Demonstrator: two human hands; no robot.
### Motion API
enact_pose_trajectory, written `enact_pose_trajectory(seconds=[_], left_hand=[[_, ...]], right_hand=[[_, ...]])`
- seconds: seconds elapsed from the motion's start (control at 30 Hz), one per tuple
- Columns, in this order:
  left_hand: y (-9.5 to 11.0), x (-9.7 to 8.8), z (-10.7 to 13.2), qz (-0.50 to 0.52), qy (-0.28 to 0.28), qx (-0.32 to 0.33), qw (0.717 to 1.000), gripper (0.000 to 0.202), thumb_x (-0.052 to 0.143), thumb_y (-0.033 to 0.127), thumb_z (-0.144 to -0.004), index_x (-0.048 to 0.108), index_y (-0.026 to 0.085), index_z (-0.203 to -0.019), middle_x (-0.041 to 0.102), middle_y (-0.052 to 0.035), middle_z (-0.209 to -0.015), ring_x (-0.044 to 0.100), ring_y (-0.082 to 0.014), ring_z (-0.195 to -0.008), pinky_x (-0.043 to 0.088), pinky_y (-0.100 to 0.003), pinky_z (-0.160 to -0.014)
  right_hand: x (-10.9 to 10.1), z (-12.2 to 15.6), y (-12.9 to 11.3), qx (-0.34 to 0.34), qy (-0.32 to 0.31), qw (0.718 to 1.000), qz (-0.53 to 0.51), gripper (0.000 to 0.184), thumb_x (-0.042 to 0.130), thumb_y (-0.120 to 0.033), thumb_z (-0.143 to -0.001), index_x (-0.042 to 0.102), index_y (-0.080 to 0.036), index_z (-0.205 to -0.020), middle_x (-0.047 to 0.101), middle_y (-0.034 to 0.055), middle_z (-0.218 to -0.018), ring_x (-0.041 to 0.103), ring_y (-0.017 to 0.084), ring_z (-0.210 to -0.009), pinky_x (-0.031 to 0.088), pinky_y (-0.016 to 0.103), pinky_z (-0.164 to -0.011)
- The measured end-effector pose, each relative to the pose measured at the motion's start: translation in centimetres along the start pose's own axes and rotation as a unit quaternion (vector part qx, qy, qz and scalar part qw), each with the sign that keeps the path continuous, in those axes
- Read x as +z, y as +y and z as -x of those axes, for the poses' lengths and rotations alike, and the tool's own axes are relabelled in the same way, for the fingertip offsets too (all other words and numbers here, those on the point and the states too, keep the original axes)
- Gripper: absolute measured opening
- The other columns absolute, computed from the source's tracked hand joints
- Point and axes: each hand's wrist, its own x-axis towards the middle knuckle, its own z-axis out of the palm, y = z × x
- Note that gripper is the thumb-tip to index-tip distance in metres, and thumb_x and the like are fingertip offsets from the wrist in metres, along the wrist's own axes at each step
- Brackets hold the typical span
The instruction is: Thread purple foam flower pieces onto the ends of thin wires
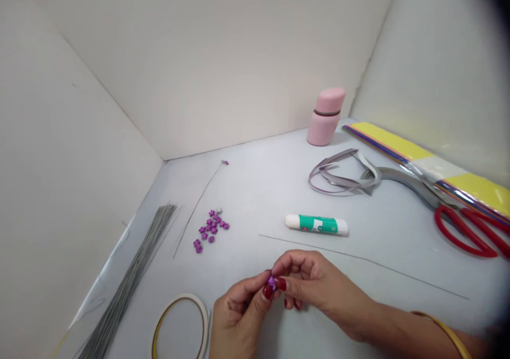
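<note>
Between the fingertips of both hands sits a small shiny purple paper star (271, 282). My left hand (241, 312) pinches it from the left, thumb and forefinger closed. From the right, my right hand (314, 280) also grips it with thumb and forefinger, its other fingers curled. Much of the star is hidden by the fingertips. Several similar purple stars (209, 227) lie in a loose group to the upper left. A thin straight wire (366, 259) lies just beyond my right hand, and a glue stick (317, 224) rests on its side past the wire.
A roll of tape (204, 316) lies left of my left hand, beside a bundle of grey wires (133, 279). One wire with a small tip (199, 199) lies farther back. Ribbon strips (338, 189), red-handled scissors (466, 247), yellow packets (406, 149) and a pink bottle (324, 120) stand or lie rightward.
</note>
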Motion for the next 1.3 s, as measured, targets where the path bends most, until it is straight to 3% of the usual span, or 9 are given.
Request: enact_pose_trajectory(seconds=[0.27,0.6,0.93,1.3], left_hand=[[0.0,-0.1,0.1,-0.028,0.012,0.028,0.999,0.017,0.079,0.030,-0.052,0.075,0.021,-0.067,0.076,-0.0027,-0.066,0.065,-0.0145,-0.064,0.050,-0.017,-0.063],[-0.8,-0.2,-0.2,0.001,0.006,-0.009,1.000,0.021,0.080,0.031,-0.052,0.075,0.018,-0.067,0.075,-0.0052,-0.065,0.065,-0.0160,-0.064,0.049,-0.023,-0.065],[-1.2,0.1,-0.6,0.084,0.012,-0.072,0.994,0.025,0.084,0.030,-0.044,0.074,0.017,-0.064,0.070,-0.0023,-0.053,0.059,-0.0107,-0.054,0.045,-0.020,-0.057],[-1.1,0.2,-0.6,0.107,0.006,-0.086,0.990,0.026,0.084,0.027,-0.043,0.074,0.016,-0.063,0.070,-0.0015,-0.051,0.059,-0.0085,-0.052,0.044,-0.017,-0.057]], right_hand=[[0.2,0.1,-0.2,-0.001,0.021,1.000,-0.015,0.024,0.073,-0.031,-0.066,0.059,-0.015,-0.075,0.059,-0.0028,-0.061,0.049,0.007,-0.050,0.033,0.019,-0.048],[0.2,0.1,0.1,-0.001,0.017,0.999,-0.043,0.023,0.075,-0.030,-0.064,0.059,-0.015,-0.073,0.062,-0.0021,-0.062,0.052,0.007,-0.051,0.036,0.019,-0.050],[0.0,0.0,0.1,0.008,0.000,0.999,-0.039,0.024,0.072,-0.033,-0.066,0.059,-0.015,-0.075,0.064,-0.0002,-0.066,0.053,0.008,-0.053,0.038,0.021,-0.052],[0.1,0.0,0.0,0.009,-0.003,1.000,-0.029,0.023,0.072,-0.032,-0.067,0.058,-0.015,-0.075,0.064,-0.0007,-0.066,0.054,0.008,-0.053,0.037,0.020,-0.052]])
